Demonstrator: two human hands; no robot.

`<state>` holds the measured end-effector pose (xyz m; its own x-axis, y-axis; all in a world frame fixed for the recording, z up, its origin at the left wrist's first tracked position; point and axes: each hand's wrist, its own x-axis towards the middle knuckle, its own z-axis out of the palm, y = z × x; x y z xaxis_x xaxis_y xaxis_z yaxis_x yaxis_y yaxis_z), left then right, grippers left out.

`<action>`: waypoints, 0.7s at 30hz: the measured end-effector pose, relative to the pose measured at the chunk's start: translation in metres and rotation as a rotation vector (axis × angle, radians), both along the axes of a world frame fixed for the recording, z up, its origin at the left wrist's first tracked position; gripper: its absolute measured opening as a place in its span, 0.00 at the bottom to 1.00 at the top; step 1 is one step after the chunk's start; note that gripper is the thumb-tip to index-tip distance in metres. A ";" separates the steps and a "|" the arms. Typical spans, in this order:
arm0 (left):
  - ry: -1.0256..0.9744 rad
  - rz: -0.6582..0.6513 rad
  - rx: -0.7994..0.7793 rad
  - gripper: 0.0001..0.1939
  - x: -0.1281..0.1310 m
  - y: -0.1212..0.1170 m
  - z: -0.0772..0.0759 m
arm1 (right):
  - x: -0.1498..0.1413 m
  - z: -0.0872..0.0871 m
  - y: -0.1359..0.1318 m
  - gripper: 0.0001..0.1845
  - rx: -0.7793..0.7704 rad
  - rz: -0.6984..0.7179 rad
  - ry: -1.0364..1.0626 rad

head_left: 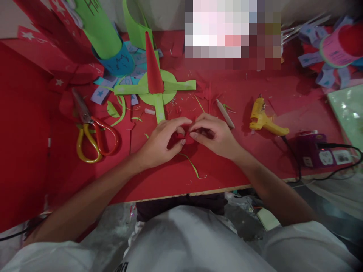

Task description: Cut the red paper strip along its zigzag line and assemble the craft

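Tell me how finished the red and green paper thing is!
The red paper cone already stands on the round green paper base, with green paper strips reaching outward. The left hand and right hand nearly meet; anything in them is too hidden to tell. Shaping the strips may be left, since they look flat.

2 loose white sleeves (53,257), 1 pale shirt (195,241) with dark lettering, dark trousers (181,206)
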<state>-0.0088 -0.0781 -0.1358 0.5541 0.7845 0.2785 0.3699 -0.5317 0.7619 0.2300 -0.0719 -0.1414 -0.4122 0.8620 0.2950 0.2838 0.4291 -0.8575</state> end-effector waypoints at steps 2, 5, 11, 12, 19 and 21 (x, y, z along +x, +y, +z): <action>-0.002 0.002 -0.004 0.25 0.000 0.000 0.000 | -0.001 -0.001 -0.001 0.05 0.000 0.001 -0.002; -0.018 -0.004 -0.011 0.25 0.000 0.000 -0.002 | -0.001 -0.002 0.000 0.06 -0.001 0.001 -0.002; -0.093 -0.051 -0.047 0.27 -0.003 0.002 -0.004 | 0.002 -0.001 0.004 0.09 -0.019 0.011 0.013; -0.099 -0.054 -0.042 0.27 -0.003 0.002 -0.004 | 0.002 -0.001 0.005 0.10 -0.022 0.012 0.012; -0.109 -0.049 -0.084 0.25 -0.002 0.002 -0.003 | 0.003 0.000 0.004 0.14 -0.049 -0.042 0.011; -0.123 -0.027 -0.099 0.25 -0.001 0.003 -0.002 | 0.001 0.002 0.001 0.16 -0.047 -0.101 0.023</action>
<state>-0.0096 -0.0753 -0.1379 0.5420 0.7965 0.2679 0.2571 -0.4607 0.8495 0.2311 -0.0711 -0.1395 -0.3163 0.9119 0.2615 0.3038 0.3585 -0.8827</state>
